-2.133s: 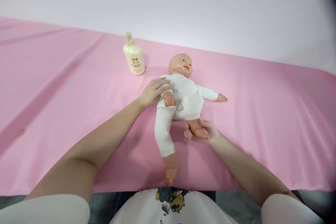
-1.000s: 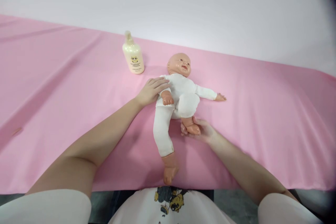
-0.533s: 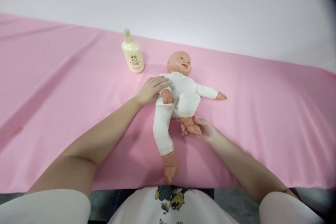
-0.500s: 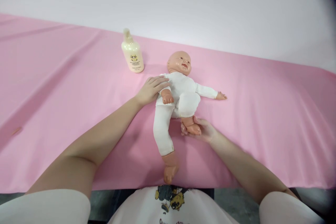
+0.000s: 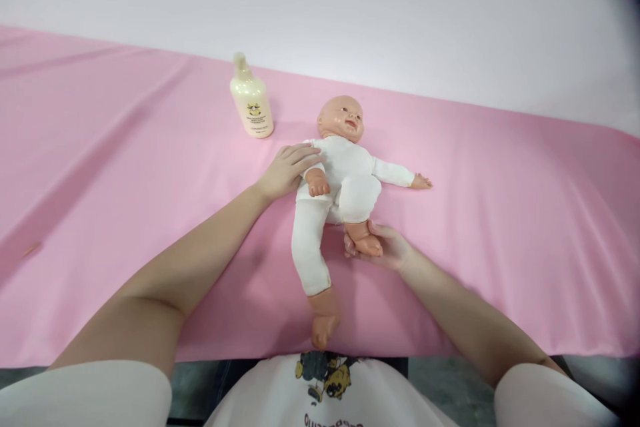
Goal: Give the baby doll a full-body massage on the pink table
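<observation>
A baby doll (image 5: 350, 159) with a white cloth body lies on its back, its head toward the far side. My left hand (image 5: 290, 170) rests on the doll's upper arm and side at the left, fingers stretched out over it; its thumb is hidden. One leg of the doll is bent at the knee. Around that leg's ankle and foot my right hand (image 5: 387, 247) is closed, with the thumb on one side and fingertips showing on the other. The doll's other leg extends down toward the near edge, and one of its arms reaches out to the right.
A cream pump bottle (image 5: 254, 107) with a cartoon label stands beyond my left hand. Pink cloth (image 5: 500, 227) covers the table up to a white wall (image 5: 350, 13). A small orange-brown mark or piece (image 5: 31, 250) shows at the far left.
</observation>
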`<state>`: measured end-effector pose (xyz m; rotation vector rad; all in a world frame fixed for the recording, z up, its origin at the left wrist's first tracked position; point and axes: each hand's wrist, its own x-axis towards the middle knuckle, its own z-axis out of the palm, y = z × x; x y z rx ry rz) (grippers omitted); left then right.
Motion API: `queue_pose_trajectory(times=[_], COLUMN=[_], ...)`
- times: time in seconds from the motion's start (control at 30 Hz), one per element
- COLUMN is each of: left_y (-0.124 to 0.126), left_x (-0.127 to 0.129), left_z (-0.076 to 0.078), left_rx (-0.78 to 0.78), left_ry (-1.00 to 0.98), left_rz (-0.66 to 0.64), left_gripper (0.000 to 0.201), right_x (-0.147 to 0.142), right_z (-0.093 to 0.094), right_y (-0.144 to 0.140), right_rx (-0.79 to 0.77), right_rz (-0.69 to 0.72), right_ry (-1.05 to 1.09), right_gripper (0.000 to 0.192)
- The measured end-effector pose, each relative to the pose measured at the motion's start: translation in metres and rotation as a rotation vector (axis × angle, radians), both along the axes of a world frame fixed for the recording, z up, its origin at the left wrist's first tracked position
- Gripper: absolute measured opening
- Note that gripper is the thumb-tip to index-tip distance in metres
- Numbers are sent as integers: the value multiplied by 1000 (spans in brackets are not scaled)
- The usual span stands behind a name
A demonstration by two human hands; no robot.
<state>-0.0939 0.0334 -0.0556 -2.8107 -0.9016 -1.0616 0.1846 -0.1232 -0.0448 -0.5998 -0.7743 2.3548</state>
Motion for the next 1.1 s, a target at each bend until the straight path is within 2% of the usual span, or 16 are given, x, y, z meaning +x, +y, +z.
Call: queue_pose_trajectory(times=[0.7,1.1], left_y=[-2,-1], left_x=[2,1], left_z=[3,2], left_rx=[-50,-23], left_ry=[-19,-24], left_rz=[8,3], left_gripper=[38,37], right_x=[0,-1], right_z=[-2,-4], right_y=[0,1], right_rx=[28,74], right_rz=[-25,-5], right_ry=[-4,-27], right_gripper=[44,50])
